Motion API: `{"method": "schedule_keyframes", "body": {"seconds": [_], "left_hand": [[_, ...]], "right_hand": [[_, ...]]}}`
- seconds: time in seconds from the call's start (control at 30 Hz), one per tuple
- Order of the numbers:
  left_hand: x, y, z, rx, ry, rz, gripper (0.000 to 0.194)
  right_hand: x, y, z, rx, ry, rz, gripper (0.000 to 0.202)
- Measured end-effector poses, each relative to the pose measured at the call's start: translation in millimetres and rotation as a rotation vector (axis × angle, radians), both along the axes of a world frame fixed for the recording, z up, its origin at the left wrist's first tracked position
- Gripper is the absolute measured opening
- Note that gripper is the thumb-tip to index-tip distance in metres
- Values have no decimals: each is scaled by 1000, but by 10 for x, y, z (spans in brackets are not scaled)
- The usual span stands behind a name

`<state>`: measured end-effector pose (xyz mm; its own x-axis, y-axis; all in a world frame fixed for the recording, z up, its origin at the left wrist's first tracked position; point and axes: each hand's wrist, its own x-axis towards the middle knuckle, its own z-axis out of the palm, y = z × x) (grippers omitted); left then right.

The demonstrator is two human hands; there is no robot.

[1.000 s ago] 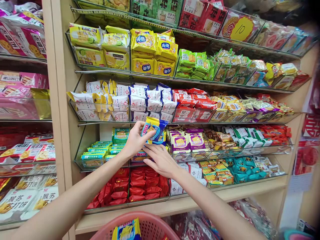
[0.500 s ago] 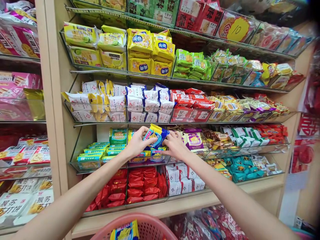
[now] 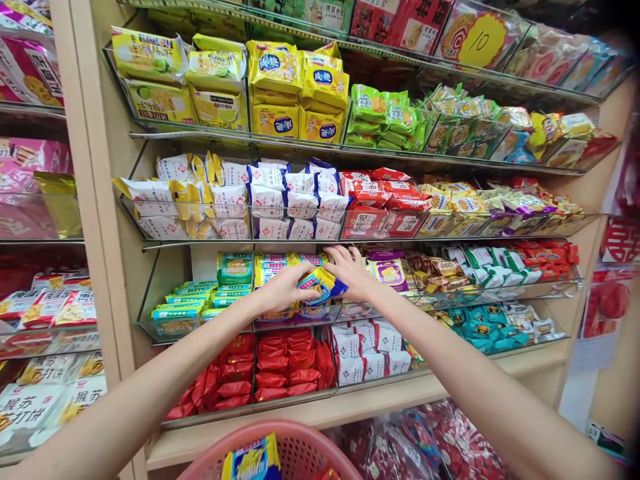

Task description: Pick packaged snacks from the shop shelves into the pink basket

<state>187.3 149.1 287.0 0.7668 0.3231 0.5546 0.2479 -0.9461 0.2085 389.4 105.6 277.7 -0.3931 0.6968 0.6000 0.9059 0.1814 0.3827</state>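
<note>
A yellow and blue snack packet (image 3: 316, 288) is held low over the second-lowest shelf's bin, tilted. My left hand (image 3: 286, 291) is closed on its left side, thumb in front. At the packet's right end, my right hand (image 3: 351, 275) curls its fingers round the corner; the fingertips are partly hidden. Behind and left of the hands, matching yellow and blue packets (image 3: 270, 265) stand in the same bin. One more such packet (image 3: 253, 459) lies in the pink plastic basket (image 3: 305, 445) below.
A clear bin front (image 3: 287, 323) edges this shelf, with another shelf edge (image 3: 295, 245) close above my hands. Green packets (image 3: 235, 269) fill the left bin, purple and white packets (image 3: 391, 273) the right. Red packets (image 3: 287, 363) lie below. Plastic-wrapped red goods (image 3: 425, 443) sit beside the basket.
Both hands have lowered the packet a little towards the bin, and it has turned flatter. My right hand's fingers have spread upwards. The camera view has shifted slightly.
</note>
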Motion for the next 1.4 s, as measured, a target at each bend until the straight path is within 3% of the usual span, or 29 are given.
{"method": "schedule_keyframes", "body": {"seconds": [0.17,0.4,0.57,0.7,0.87,1.03,1.23,1.4], "left_hand": [[-6,-21,80,47,127,21,34],[113,-174,250,189,428,238,34],[233,-238,371,273,584,286,35],[310,-267,438,249,715,350,34],[422,-250,357,261,734,335,42],[402,-198,299,214,600,256,46],[235,-168,281,310,489,188,23],[233,-145,147,412,466,209,15]], "right_hand": [[17,20,46,-8,-5,-14,25],[9,20,97,-25,-26,-41,29],[-10,-8,121,-29,-26,-42,30],[-4,-1,128,-42,-16,-36,36],[16,4,104,-13,-16,-14,20],[17,-24,46,19,3,15,23],[27,-3,19,28,89,59,26],[3,-140,-149,155,325,233,36]]}}
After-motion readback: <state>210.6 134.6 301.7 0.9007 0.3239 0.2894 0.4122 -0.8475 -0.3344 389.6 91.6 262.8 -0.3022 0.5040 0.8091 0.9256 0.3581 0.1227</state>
